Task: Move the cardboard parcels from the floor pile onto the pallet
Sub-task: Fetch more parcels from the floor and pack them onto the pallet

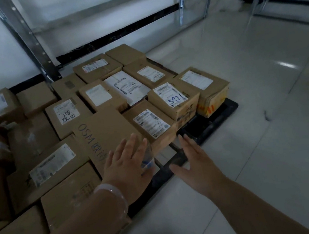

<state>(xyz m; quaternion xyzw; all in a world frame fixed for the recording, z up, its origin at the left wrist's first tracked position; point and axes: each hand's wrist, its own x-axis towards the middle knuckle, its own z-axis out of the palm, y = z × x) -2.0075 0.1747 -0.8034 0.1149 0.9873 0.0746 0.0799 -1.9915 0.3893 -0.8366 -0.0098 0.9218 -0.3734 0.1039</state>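
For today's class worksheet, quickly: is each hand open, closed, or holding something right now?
Left hand: open, fingers straight and spread.
Right hand: open, fingers straight, holding nothing.

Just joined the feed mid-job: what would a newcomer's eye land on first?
The left hand and right hand, both open, stretch forward over the near edge of the flat black pallet. Brown cardboard parcels with white labels crowd its top, and the small cardboard parcel with blue handwritten digits stands near its right side.
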